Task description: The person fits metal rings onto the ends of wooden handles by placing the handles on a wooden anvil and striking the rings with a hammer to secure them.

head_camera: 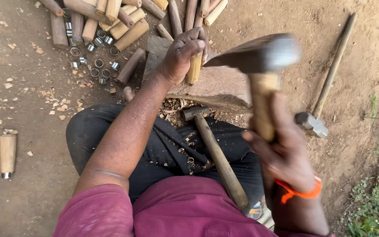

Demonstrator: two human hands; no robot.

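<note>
Left hand (183,55) clamps the wooden handle blank (194,68) upright on the block (218,85). Right hand (286,153) grips the raised hammer (259,57). I judge striking underway; next blow needs centred aim.

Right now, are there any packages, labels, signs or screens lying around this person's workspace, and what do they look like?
None in view: no package, label, sign or screen. Only bare tools and wood: a hammer in the right hand, a wooden handle in the left hand on a wood block, metal rings on the dirt.
</note>
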